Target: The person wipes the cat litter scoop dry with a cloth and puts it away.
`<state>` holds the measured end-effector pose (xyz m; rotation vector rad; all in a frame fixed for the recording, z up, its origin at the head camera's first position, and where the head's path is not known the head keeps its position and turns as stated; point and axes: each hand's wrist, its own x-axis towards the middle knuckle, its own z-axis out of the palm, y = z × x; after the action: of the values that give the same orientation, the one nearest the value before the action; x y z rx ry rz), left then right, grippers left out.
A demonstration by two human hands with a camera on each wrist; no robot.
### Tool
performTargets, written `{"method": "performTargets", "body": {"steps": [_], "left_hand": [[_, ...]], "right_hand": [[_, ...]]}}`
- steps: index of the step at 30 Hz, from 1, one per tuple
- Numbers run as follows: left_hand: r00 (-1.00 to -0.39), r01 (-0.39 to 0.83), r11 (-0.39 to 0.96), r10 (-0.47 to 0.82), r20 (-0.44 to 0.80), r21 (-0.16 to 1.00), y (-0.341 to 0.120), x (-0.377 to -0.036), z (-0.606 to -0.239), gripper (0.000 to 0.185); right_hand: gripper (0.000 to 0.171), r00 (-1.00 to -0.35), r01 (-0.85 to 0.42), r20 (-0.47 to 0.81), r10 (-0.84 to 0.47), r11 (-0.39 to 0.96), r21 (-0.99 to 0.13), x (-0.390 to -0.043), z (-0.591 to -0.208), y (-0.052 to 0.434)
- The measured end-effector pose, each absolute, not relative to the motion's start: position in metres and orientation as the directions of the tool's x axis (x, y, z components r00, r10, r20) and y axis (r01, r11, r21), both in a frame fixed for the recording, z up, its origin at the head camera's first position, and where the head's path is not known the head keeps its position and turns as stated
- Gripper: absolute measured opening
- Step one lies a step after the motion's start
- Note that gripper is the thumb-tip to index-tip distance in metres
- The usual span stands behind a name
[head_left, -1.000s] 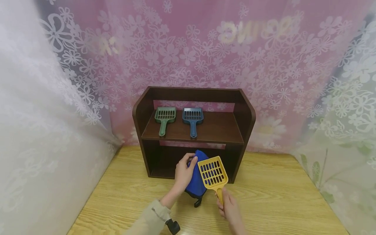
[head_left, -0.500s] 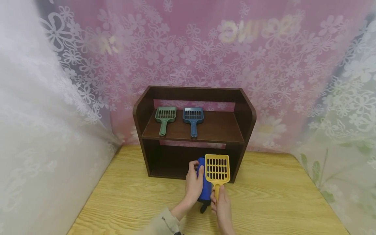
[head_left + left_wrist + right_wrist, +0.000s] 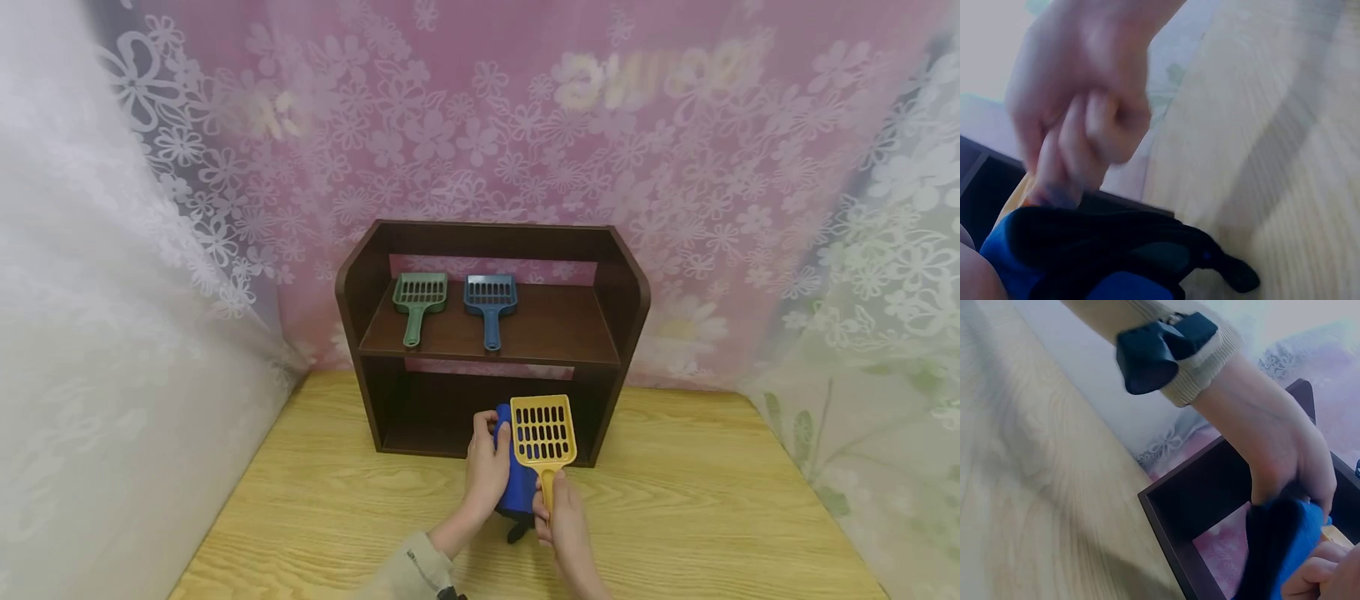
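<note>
**Both hands busy in front of the dark shelf unit**

We take the dark brown wooden shelf unit (image 3: 491, 333) as our landmark; it stands on the light wood-grain table (image 3: 300, 517) against a pink flowered curtain (image 3: 480, 125).

On the shelf unit's upper board, towards its left end, we see a green slotted plastic scoop (image 3: 416, 304) lying flat with its handle towards us. Just to the right of it, apart from it, lies a dark blue slotted plastic scoop (image 3: 490, 307) in the same pose.

In front of the shelf unit's lower opening, near its right half, our left hand (image 3: 487, 471) curls its fingers around a bright blue fabric pouch with black trim (image 3: 516, 487); the right wrist view shows those fingers wrapped over the top of the cloth. A black tab of the pouch hangs down towards the table.

Immediately right of that, our right hand (image 3: 564, 525) grips the handle of a yellow slotted plastic scoop (image 3: 543, 433), fingers closed round it. The scoop's head stands upright against the pouch, in front of the shelf unit's lower right corner, held above the table.
</note>
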<state>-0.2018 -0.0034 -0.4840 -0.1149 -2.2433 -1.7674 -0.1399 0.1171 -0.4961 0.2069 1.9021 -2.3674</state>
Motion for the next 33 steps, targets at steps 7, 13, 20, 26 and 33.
{"method": "performTargets", "body": {"steps": [7, 13, 20, 26, 33], "left_hand": [[-0.963, 0.212, 0.288, -0.101, 0.25, 0.934, -0.024, -0.216, -0.476, 0.025], [-0.975, 0.218, 0.302, 0.037, 0.217, 0.928, -0.042, -0.224, -0.465, 0.027], [-0.956, 0.28, 0.374, 0.19, 0.222, 0.884, -0.051, -0.229, -0.457, 0.026], [-0.938, 0.333, 0.416, 0.241, 0.251, 0.846, -0.05, -0.231, -0.455, 0.025], [-0.918, 0.397, 0.474, 0.217, 0.332, 0.786, -0.051, -0.231, -0.453, 0.024]], "right_hand": [[0.042, -0.981, 0.178, -0.166, -0.097, -0.138, -0.974, -0.131, -0.502, 0.131], [0.045, -0.954, 0.199, -0.196, -0.227, 0.008, -0.98, -0.132, -0.501, 0.152], [0.05, -0.913, 0.185, -0.222, -0.344, 0.138, -0.973, -0.132, -0.496, 0.167], [0.047, -0.876, 0.173, -0.227, -0.424, 0.164, -0.971, -0.13, -0.496, 0.164], [0.048, -0.889, 0.14, -0.191, -0.416, 0.15, -0.979, -0.129, -0.489, 0.171]]}}
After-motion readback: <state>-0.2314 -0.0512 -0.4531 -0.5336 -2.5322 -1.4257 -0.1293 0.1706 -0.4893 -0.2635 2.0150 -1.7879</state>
